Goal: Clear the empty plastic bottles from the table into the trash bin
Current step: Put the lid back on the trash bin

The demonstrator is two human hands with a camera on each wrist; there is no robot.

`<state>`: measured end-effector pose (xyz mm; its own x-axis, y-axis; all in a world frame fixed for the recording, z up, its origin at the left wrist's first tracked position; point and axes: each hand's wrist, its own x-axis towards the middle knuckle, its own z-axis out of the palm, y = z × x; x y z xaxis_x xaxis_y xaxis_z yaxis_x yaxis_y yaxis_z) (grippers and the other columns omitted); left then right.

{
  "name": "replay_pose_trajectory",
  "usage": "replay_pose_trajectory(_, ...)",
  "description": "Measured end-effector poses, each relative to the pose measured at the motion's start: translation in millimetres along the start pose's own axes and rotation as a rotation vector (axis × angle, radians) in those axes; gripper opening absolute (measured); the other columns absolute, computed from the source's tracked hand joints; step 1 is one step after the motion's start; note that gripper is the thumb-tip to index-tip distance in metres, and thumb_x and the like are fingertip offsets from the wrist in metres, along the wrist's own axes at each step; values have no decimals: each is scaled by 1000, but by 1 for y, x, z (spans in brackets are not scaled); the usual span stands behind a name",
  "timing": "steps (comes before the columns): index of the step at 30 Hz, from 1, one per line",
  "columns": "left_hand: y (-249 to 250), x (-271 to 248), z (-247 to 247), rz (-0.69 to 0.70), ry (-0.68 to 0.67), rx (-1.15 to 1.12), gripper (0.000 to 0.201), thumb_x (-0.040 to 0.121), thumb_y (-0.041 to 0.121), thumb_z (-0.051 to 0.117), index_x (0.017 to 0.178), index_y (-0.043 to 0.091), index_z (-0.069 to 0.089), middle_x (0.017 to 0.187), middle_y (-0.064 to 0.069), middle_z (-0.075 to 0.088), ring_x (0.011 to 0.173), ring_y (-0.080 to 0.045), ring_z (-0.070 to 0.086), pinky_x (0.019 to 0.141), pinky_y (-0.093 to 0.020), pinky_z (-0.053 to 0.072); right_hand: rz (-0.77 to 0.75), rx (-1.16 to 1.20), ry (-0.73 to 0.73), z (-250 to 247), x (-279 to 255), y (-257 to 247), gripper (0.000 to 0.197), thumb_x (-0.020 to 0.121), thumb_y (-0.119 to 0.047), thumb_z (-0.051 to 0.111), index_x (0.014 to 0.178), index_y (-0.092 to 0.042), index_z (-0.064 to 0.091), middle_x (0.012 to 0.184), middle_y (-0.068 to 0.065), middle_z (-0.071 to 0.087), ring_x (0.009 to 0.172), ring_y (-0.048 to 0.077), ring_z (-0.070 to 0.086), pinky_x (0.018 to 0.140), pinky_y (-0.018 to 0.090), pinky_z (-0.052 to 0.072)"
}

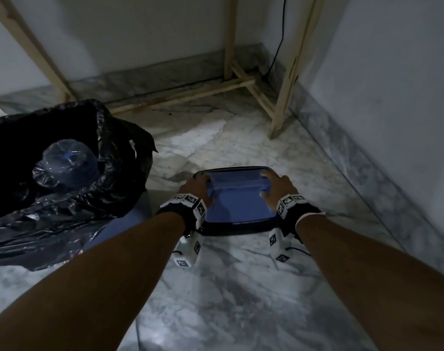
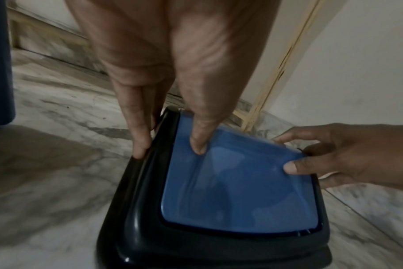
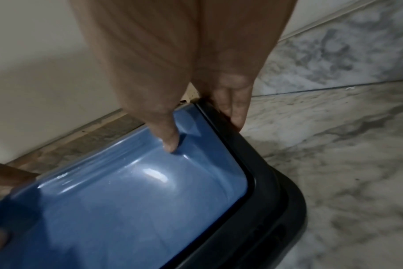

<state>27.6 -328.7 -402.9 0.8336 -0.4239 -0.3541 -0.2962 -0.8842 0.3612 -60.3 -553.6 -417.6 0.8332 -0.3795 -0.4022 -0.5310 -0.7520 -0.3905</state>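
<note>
— So how far along is it?
— Bottles [image 1: 63, 160] already sit in the bagged bin [image 1: 109, 196], left of the lid [image 1: 237, 203]. The lid is off, on the floor.
— And the hands?
— Left hand [image 1: 199, 188] and right hand [image 1: 279, 188] both grip the lid's edges. Probably only covering the bin remains; the table isn't visible.

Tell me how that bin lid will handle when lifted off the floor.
The bin lid probably lifts stiff: its black frame looks like moulded plastic. Its blue flap may swing under the thumbs. The glossy surface could be slippery, so left hand and right hand grip opposite edges.
</note>
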Motion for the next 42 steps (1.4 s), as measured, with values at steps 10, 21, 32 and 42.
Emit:
replay_pose_trajectory(10,21,-18,-26,51,78,-19,57,86,40,67,138,25,49,134,-11,58,120,-32,56,96,-38,47,11,36,183,-27,-34,1,55,92,-32,57,143,-40,38,128,19,49,101,42,60,91,43,52)
replay_pose_trajectory(21,80,-65,-190,206,202,54,51,90,38,59,139,32,47,128,-13,60,109,-37,62,77,-33,44,-121,4,415,-167,-93,-67,54,88,-42,57,140,-34,46,116,25,61,97,44,63,82,48,56)
replay_pose_trajectory(32,8,-147,-363,143,404,159,45,88,41,60,131,31,52,124,-14,64,107,-39,62,79,-34,44,-416,-38,473,-241,-136,-243,50,91,-31,59,139,-22,50,127,20,63,108,41,62,86,44,54)
replay_pose_trajectory(42,-134,-225,-376,-81,440,182,43,86,38,65,127,27,58,120,-14,68,108,-37,64,83,-37,50,-590,-124,249,-163,-154,-371,53,94,-38,53,145,-28,45,146,7,52,130,34,51,101,41,45)
